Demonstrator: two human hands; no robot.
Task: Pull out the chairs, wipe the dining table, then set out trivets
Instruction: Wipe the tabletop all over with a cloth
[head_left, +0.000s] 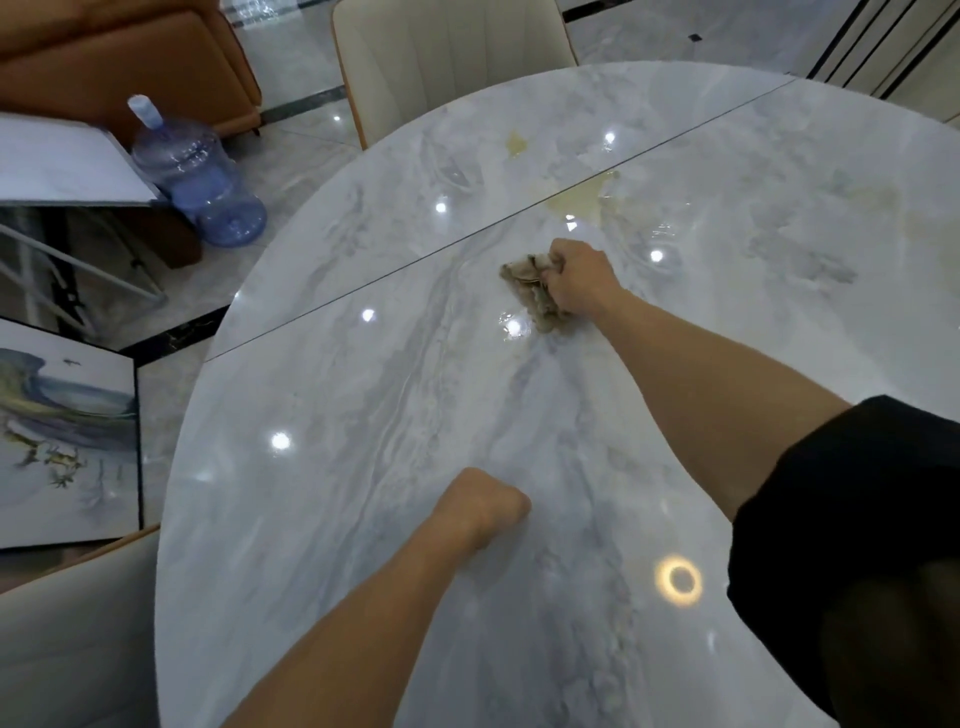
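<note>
The cloth (530, 291), a crumpled beige rag, lies on the dining table (363, 395) near its middle, just on the near side of the seam (415, 270) that crosses the top. The right hand (576, 278) grips it, fingers curled tight around the bunched fabric and pressing it onto the marble. Beyond the seam, toward the far edge, a yellowish spill (582, 200) spreads on the surface, with a smaller stain (517, 143) further out. The left hand (483, 506) rests on the top closer to the near edge; it looks closed into a fist with nothing in it, though its fingers are turned away from the camera.

This is the wiping step, and it seems only partly done, since both yellow patches lie untouched. The next move calls for pushing the cloth across the seam into the spill, with a long reach and firm downward pressure.

A pale chair (447, 57) stands at the far-left edge and another chair (67, 639) at the near-left corner. On the floor left of the table sit a blue water bottle (197, 182) and a framed painting (62, 436). No trivets show.
</note>
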